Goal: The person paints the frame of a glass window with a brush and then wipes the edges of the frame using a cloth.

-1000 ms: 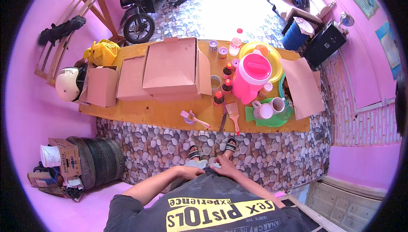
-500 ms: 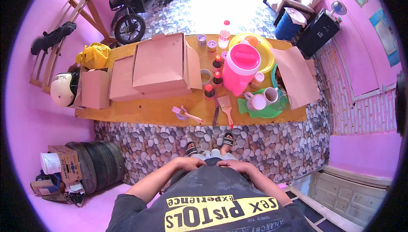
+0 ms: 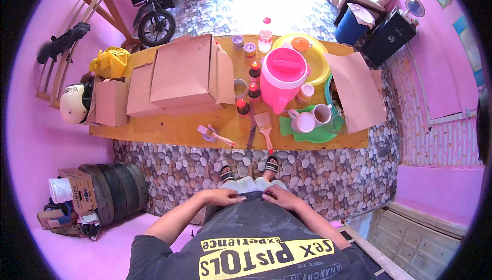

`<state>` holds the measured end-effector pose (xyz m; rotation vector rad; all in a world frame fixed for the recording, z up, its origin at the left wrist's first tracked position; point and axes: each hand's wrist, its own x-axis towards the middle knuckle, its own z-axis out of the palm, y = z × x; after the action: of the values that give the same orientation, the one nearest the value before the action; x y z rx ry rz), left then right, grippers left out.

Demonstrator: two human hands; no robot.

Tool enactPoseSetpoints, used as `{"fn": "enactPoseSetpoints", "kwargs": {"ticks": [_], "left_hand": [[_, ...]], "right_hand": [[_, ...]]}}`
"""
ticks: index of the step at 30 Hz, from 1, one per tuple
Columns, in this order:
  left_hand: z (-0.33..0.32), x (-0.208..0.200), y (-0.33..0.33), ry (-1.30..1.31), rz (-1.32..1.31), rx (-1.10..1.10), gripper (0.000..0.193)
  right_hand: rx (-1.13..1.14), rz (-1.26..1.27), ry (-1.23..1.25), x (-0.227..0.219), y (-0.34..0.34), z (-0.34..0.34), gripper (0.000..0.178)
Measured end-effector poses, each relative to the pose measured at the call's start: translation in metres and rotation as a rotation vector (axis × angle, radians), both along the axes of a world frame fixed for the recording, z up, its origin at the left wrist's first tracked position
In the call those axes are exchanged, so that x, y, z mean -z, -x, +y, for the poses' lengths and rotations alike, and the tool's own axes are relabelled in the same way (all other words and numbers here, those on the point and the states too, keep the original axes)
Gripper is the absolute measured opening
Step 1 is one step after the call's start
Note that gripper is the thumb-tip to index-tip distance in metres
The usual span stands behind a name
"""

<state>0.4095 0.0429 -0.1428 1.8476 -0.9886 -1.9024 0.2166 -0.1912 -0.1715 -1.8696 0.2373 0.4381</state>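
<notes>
Both hands are at my waist, by the hem of my dark T-shirt (image 3: 251, 213). My left hand (image 3: 224, 196) is closed at the hem, its fingertips on the cloth. My right hand (image 3: 279, 197) pinches the hem on the other side, thumb and fingers bent together. Ahead of them on the yellow table (image 3: 179, 131) lie a wide paintbrush (image 3: 264, 126) and a smaller brush (image 3: 218, 135) resting across a small round container. A dark flat strip (image 3: 251, 135) lies beside the wide brush. Neither hand touches anything on the table.
Cardboard boxes (image 3: 182, 75) fill the table's left side. A pink pitcher (image 3: 283, 80), red-capped bottles (image 3: 243, 107) and mugs (image 3: 303, 122) on a green tray (image 3: 320, 135) stand right of them. Old tires (image 3: 120, 187) are stacked at left; a motorcycle (image 3: 156, 18) stands beyond the table.
My hands have risen slightly at the hem, and more of the right hand's bent fingers shows. The view has shifted a little; the things on the table lie as before.
</notes>
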Motion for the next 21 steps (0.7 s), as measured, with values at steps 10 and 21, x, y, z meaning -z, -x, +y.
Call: {"fn": "enactPoseSetpoints", "kwargs": {"ticks": [10, 21], "left_hand": [[0.036, -0.014, 0.032, -0.025, -0.575, -0.51, 0.035], [0.04, 0.033, -0.012, -0.03, -0.488, -0.438, 0.046]], "right_hand": [[0.121, -0.071, 0.15, 0.03, 0.005, -0.012, 0.033], [0.082, 0.245, 0.193, 0.029, 0.008, -0.006, 0.046]]}}
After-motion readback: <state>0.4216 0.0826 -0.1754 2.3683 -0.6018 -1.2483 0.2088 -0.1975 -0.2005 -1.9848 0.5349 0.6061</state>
